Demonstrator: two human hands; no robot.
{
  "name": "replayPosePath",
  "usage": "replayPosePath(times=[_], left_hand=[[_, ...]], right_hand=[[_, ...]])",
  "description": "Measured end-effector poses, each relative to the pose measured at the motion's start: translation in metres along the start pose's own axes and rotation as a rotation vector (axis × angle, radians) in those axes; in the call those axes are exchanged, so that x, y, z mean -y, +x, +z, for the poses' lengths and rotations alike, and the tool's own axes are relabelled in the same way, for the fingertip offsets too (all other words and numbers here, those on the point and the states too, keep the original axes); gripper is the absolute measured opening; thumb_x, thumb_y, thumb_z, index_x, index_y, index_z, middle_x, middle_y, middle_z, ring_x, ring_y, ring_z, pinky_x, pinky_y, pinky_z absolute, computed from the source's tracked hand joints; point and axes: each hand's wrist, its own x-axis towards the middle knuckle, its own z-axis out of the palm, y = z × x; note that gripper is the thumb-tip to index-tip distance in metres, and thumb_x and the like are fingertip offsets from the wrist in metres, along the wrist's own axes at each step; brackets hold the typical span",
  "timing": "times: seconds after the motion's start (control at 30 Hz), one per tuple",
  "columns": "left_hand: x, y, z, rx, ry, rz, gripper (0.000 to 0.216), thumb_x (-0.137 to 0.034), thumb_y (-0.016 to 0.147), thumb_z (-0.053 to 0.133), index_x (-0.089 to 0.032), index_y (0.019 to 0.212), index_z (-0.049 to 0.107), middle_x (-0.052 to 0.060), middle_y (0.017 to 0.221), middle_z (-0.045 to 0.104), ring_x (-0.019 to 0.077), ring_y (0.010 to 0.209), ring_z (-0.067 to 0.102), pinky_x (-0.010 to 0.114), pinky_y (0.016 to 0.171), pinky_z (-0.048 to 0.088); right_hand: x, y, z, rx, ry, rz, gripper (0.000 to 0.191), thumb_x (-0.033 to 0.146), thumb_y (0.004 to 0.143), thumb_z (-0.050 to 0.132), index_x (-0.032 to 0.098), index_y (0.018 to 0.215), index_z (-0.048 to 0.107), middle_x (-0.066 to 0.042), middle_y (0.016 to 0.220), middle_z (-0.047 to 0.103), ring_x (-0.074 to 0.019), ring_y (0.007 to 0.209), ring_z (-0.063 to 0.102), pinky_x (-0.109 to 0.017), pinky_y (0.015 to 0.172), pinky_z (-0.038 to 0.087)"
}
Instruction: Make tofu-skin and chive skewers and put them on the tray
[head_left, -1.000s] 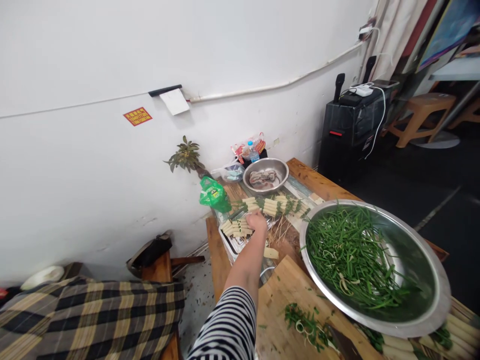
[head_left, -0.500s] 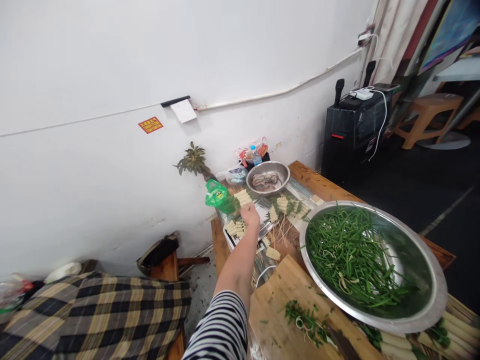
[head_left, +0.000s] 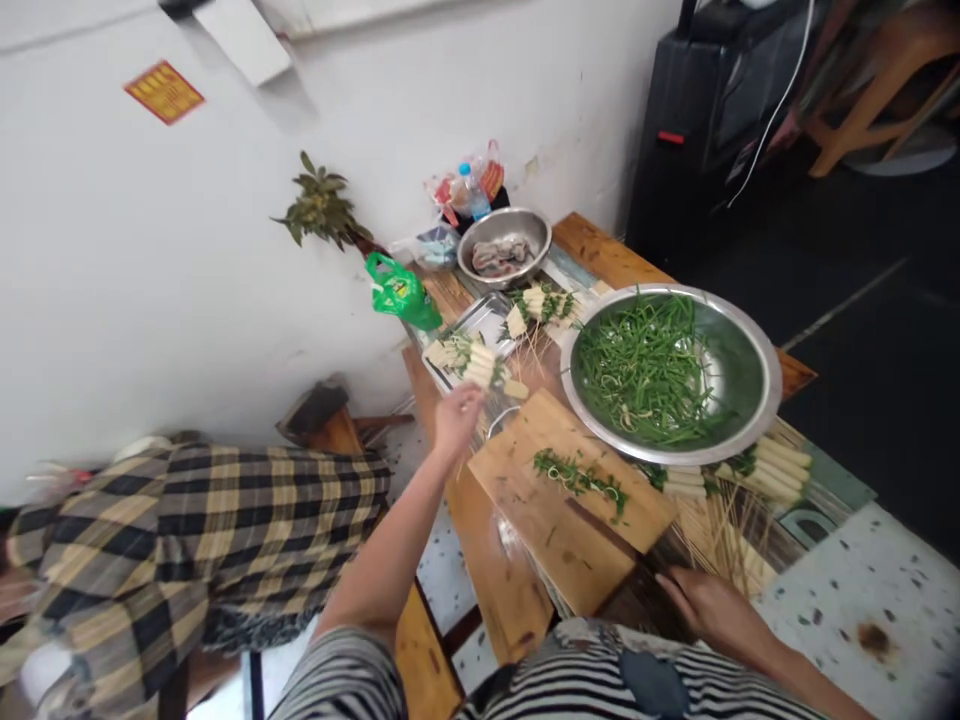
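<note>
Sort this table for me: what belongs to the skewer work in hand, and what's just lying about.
In use: left hand, roll skewer it holds, metal tray, chive bowl, cutting board, bare sticks by the right hand.
Lying about: green bag, water bottle, plant sprig, plaid cloth, black speaker.

The big bowl (head_left: 742, 350) and the small bowl (head_left: 536, 235) in front of you are bright, polished metal, and so is the flat tray (head_left: 484, 315). Your cutting board (head_left: 555, 510) is pale, matt wood. The worktop (head_left: 607, 255) is darker wood with a slight sheen. The bag (head_left: 401, 290) is glossy green plastic. The skewer sticks (head_left: 720, 520) look like dry bamboo. The checked cloth (head_left: 210, 520) is woven fabric, and the speckled slab (head_left: 862, 600) may be terrazzo.
</note>
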Motion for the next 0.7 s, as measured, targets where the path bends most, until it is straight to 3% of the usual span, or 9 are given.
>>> replayPosePath(times=[0.07, 0.17, 0.27, 0.37, 0.47, 0.57, 0.7], left_hand=[[0.021, -0.064, 0.008, 0.118, 0.038, -0.009, 0.021, -0.034, 0.085, 0.055, -0.024, 0.08, 0.073, 0.005, 0.096, 0.071, 0.0203, 0.098, 0.063, 0.033, 0.086, 0.051], [0.05, -0.152, 0.022, 0.198, 0.073, 0.012, 0.024, -0.035, 0.088, 0.052, -0.025, 0.084, 0.073, 0.008, 0.107, 0.069, 0.0212, 0.103, 0.062, 0.037, 0.088, 0.051], [0.065, -0.21, 0.04, 0.243, 0.084, 0.214, 0.023, -0.031, 0.091, 0.05, -0.023, 0.088, 0.072, 0.01, 0.114, 0.067, 0.0221, 0.108, 0.06, 0.041, 0.093, 0.048], [0.057, -0.229, 0.059, 0.443, 0.16, 0.446, 0.02, -0.027, 0.091, 0.051, -0.02, 0.09, 0.07, 0.01, 0.114, 0.066, 0.0226, 0.107, 0.059, 0.042, 0.091, 0.047], [0.041, -0.22, 0.075, 0.56, 0.186, 0.555, 0.02, -0.024, 0.092, 0.051, -0.019, 0.087, 0.069, 0.006, 0.117, 0.066, 0.0225, 0.111, 0.055, 0.04, 0.096, 0.044], [0.03, -0.21, 0.082, 0.546, 0.178, 0.564, 0.023, -0.023, 0.094, 0.046, -0.019, 0.094, 0.068, 0.007, 0.124, 0.062, 0.023, 0.119, 0.05, 0.042, 0.104, 0.038], [0.03, -0.23, 0.09, 0.388, 0.271, 0.489, 0.025, -0.026, 0.093, 0.048, -0.017, 0.11, 0.064, 0.012, 0.13, 0.057, 0.0265, 0.124, 0.047, 0.048, 0.106, 0.038]], right_hand=[[-0.006, 0.003, 0.001, 0.142, -0.013, -0.056, 0.043, 0.038, 0.096, 0.033, 0.023, 0.065, 0.059, -0.005, 0.063, 0.065, -0.0197, 0.062, 0.064, -0.029, 0.058, 0.046], [-0.015, 0.025, -0.005, 0.188, -0.064, -0.084, 0.047, 0.041, 0.097, 0.027, 0.021, 0.069, 0.06, -0.008, 0.069, 0.068, -0.0221, 0.067, 0.066, -0.03, 0.061, 0.045], [-0.02, 0.047, -0.016, 0.174, -0.15, -0.114, 0.051, 0.043, 0.097, 0.025, 0.019, 0.07, 0.06, -0.011, 0.069, 0.068, -0.0234, 0.069, 0.067, -0.03, 0.063, 0.045], [-0.016, 0.055, -0.027, 0.123, -0.258, -0.118, 0.054, 0.043, 0.099, 0.022, 0.018, 0.069, 0.059, -0.011, 0.065, 0.067, -0.0234, 0.065, 0.067, -0.03, 0.061, 0.044], [-0.009, 0.049, -0.032, 0.013, -0.321, -0.162, 0.055, 0.043, 0.1, 0.02, 0.018, 0.071, 0.059, -0.01, 0.063, 0.066, -0.0216, 0.062, 0.066, -0.029, 0.059, 0.042], [-0.005, 0.038, -0.032, -0.08, -0.36, -0.269, 0.055, 0.043, 0.101, 0.019, 0.017, 0.072, 0.059, -0.008, 0.065, 0.066, -0.0191, 0.062, 0.065, -0.028, 0.059, 0.04], [-0.001, 0.029, -0.036, -0.021, -0.476, -0.386, 0.049, 0.041, 0.1, 0.026, 0.016, 0.076, 0.061, -0.007, 0.064, 0.067, -0.0174, 0.058, 0.064, -0.027, 0.054, 0.035]])
